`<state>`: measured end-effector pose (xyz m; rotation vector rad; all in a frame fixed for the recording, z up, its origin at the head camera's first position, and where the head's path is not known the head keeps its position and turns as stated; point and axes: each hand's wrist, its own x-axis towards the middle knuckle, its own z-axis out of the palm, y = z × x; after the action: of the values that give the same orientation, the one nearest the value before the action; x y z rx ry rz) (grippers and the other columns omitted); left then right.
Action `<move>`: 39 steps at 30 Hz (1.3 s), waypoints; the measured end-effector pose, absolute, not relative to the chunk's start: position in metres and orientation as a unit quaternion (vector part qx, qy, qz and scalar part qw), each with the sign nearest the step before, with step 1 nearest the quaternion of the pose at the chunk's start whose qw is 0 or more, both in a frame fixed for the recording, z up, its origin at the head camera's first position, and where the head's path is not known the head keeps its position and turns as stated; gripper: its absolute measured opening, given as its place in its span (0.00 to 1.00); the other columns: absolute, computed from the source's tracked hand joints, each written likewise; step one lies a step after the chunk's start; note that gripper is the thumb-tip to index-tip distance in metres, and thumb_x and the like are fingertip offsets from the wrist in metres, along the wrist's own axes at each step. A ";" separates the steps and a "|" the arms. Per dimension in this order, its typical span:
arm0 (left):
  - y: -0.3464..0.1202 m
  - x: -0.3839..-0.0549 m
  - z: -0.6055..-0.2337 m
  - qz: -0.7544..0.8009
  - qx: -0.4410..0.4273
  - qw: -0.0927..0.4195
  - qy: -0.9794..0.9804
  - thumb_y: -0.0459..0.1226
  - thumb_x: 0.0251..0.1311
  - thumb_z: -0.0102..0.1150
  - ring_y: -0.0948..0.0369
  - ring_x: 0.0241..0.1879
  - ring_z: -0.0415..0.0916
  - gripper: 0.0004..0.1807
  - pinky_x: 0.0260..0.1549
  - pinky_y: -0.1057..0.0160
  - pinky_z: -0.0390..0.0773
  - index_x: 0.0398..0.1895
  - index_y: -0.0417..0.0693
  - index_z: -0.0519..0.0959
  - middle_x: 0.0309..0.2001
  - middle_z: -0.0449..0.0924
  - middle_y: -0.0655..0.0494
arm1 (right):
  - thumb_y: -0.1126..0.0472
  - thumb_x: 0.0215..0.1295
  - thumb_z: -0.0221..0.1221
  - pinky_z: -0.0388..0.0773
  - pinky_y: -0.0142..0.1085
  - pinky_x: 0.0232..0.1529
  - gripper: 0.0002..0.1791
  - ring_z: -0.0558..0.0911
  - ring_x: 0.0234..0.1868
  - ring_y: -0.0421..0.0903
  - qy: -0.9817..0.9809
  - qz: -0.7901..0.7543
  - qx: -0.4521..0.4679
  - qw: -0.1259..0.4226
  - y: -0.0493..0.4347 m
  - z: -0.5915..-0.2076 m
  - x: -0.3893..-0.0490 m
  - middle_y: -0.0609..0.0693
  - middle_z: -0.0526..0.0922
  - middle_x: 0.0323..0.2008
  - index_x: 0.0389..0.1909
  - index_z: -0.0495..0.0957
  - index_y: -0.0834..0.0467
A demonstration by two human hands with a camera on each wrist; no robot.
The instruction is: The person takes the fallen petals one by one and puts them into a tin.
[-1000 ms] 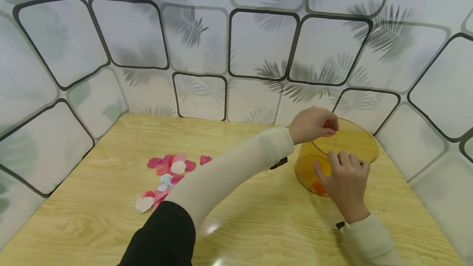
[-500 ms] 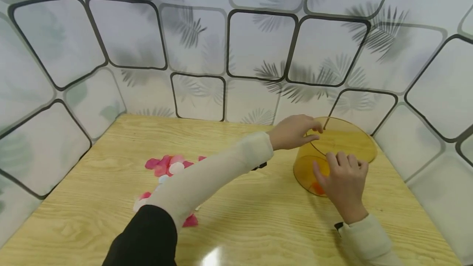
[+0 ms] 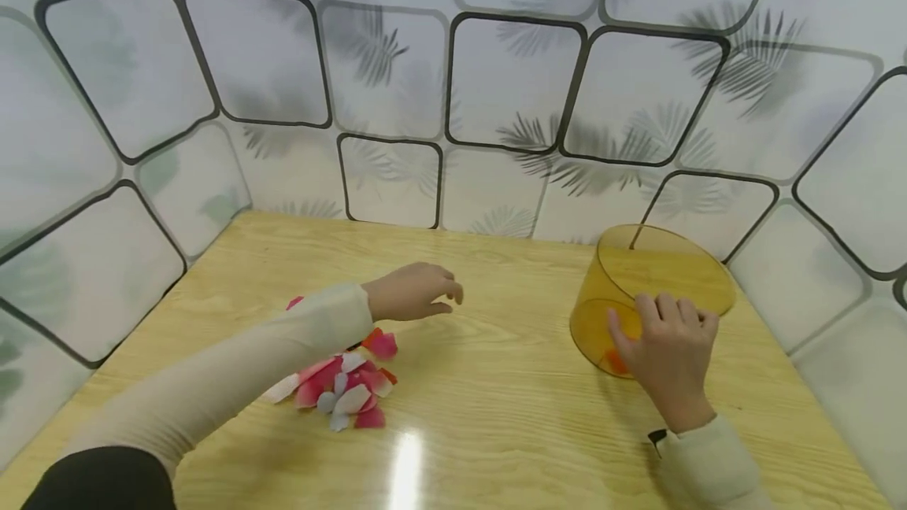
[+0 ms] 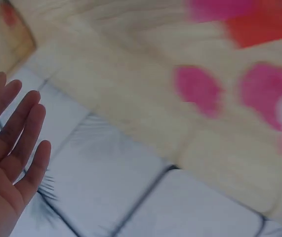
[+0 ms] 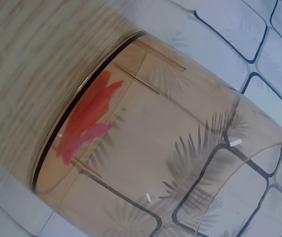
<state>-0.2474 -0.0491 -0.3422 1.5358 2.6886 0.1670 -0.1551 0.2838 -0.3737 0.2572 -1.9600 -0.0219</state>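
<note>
My left hand (image 3: 411,292) hangs over the middle of the table with its fingers loosely extended and nothing in them. In the left wrist view its fingers are spread a little. Flower petals (image 3: 350,392) in pink, red and white lie in a loose pile below my left forearm, which hides part of them. On the right stands a transparent amber container (image 3: 594,293), round and open-topped. My right hand (image 3: 666,352) holds it at the near rim, with fingertips on the edge. Inside at the bottom lie a few red and pink petals (image 5: 89,113).
The light wood table (image 3: 510,408) runs back to a patterned backdrop (image 3: 397,77) with leaf prints and rounded outlines. The backdrop wraps round the left and right sides too, close behind the container.
My left hand has drawn back left from over the container's mouth to above the table's middle, its pinched fingers now loosened. My right hand stays at the rim. More of the petal pile shows.
</note>
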 end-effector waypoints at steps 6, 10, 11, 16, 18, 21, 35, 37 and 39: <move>-0.089 -0.252 -0.366 0.048 0.441 0.055 0.895 0.36 0.58 0.62 0.59 0.39 0.79 0.09 0.44 0.60 0.78 0.42 0.46 0.81 0.39 0.82 0.53 | 0.45 0.57 0.52 0.59 0.52 0.27 0.24 0.69 0.20 0.60 -0.826 -0.018 0.116 0.551 0.287 -0.371 -0.155 0.62 0.74 0.18 0.25 0.74 0.65; -0.101 -0.256 -0.370 0.051 0.407 0.063 0.910 0.36 0.58 0.62 0.59 0.37 0.78 0.08 0.43 0.59 0.79 0.40 0.46 0.81 0.38 0.82 0.54 | 0.44 0.59 0.51 0.59 0.50 0.24 0.24 0.70 0.19 0.60 -0.830 -0.025 0.124 0.543 0.289 -0.369 -0.157 0.62 0.74 0.18 0.25 0.74 0.65; -0.102 -0.258 -0.370 0.052 0.402 0.064 0.912 0.36 0.58 0.62 0.60 0.36 0.78 0.08 0.43 0.59 0.79 0.40 0.47 0.81 0.37 0.82 0.54 | 0.44 0.59 0.50 0.60 0.50 0.23 0.25 0.71 0.19 0.60 -0.833 -0.027 0.125 0.538 0.289 -0.369 -0.158 0.62 0.75 0.18 0.25 0.74 0.65; -0.103 -0.264 -0.370 0.053 0.388 0.067 0.918 0.36 0.57 0.62 0.59 0.37 0.78 0.09 0.44 0.59 0.79 0.41 0.47 0.81 0.38 0.82 0.54 | 0.43 0.62 0.47 0.63 0.49 0.22 0.27 0.75 0.20 0.61 -0.848 -0.017 0.139 0.511 0.290 -0.367 -0.167 0.62 0.78 0.20 0.25 0.74 0.65; -0.102 -0.267 -0.371 0.048 0.394 0.058 0.916 0.35 0.57 0.62 0.57 0.38 0.79 0.09 0.45 0.58 0.79 0.41 0.46 0.81 0.39 0.82 0.53 | 0.44 0.61 0.48 0.65 0.49 0.22 0.26 0.76 0.20 0.60 -0.852 -0.016 0.143 0.503 0.290 -0.366 -0.172 0.62 0.79 0.20 0.25 0.74 0.65; -0.099 -0.271 -0.372 0.036 0.405 0.050 0.912 0.34 0.57 0.62 0.56 0.41 0.79 0.09 0.47 0.58 0.79 0.42 0.46 0.81 0.40 0.83 0.51 | 0.45 0.60 0.49 0.65 0.49 0.22 0.24 0.75 0.19 0.59 -0.848 -0.011 0.149 0.508 0.289 -0.365 -0.178 0.60 0.78 0.18 0.23 0.72 0.64; -0.095 -0.293 -0.383 -0.002 0.368 0.086 0.926 0.35 0.53 0.66 0.59 0.36 0.77 0.07 0.41 0.61 0.79 0.36 0.47 0.81 0.35 0.81 0.54 | 0.42 0.62 0.46 0.53 0.40 0.15 0.27 0.68 0.11 0.56 -0.837 -0.025 0.140 0.528 0.288 -0.365 -0.183 0.57 0.73 0.12 0.18 0.70 0.63; -0.095 -0.296 -0.386 0.002 0.355 0.101 0.929 0.36 0.53 0.67 0.60 0.35 0.76 0.07 0.40 0.61 0.78 0.35 0.48 0.80 0.34 0.81 0.54 | 0.43 0.61 0.47 0.53 0.40 0.15 0.27 0.68 0.11 0.55 -0.837 -0.025 0.143 0.528 0.288 -0.365 -0.183 0.57 0.73 0.12 0.18 0.70 0.63; -0.095 -0.298 -0.389 0.006 0.352 0.109 0.930 0.36 0.52 0.68 0.61 0.34 0.76 0.07 0.39 0.62 0.78 0.34 0.49 0.80 0.33 0.80 0.55 | 0.43 0.61 0.47 0.54 0.40 0.15 0.26 0.69 0.12 0.56 -0.837 -0.025 0.144 0.528 0.288 -0.366 -0.183 0.58 0.74 0.12 0.18 0.70 0.63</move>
<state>-0.2976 -0.0951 -0.3888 1.0350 2.7331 0.0174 -0.1825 0.2877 -0.3660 0.3445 -1.9994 -0.0595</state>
